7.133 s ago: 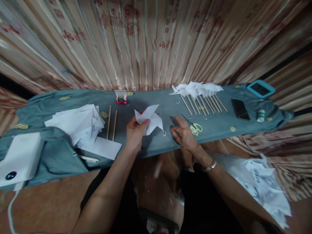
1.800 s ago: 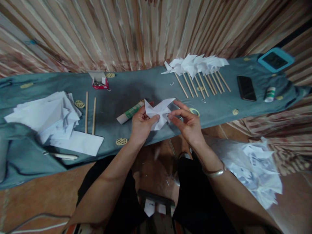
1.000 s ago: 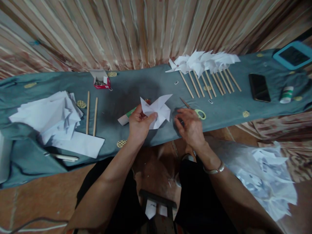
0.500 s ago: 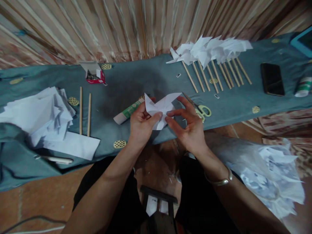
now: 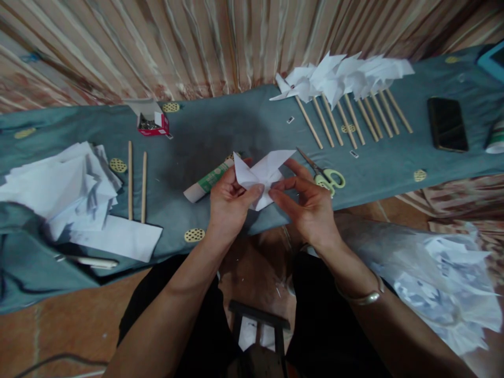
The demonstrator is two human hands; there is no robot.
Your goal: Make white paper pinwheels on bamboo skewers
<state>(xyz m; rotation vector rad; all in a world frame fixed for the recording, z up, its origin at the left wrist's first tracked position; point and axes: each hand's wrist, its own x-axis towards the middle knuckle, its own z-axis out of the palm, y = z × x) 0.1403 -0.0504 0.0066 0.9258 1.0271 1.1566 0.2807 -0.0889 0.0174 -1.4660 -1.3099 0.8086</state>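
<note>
A white paper pinwheel with folded blades is held over the table's near edge, between both hands. My left hand pinches its left side, thumb on top near the centre and fingers behind. On the other side, my right hand is closed on the paper's lower right part with thumb and forefinger. A glue stick with a green label lies just left of my left hand. Scissors with light green handles rest beyond my right hand, partly covered by it. No stick shows on the held pinwheel.
Finished pinwheels on sticks lie in a row at the back right. A small red box of metal pieces stands open. Two wooden sticks lie beside a paper pile. A phone is at right; a plastic bag sits below.
My right hand's fingers have drawn in closer against the paper, and the hand sits slightly lower. The scissors show more fully. The view has shifted a little.
</note>
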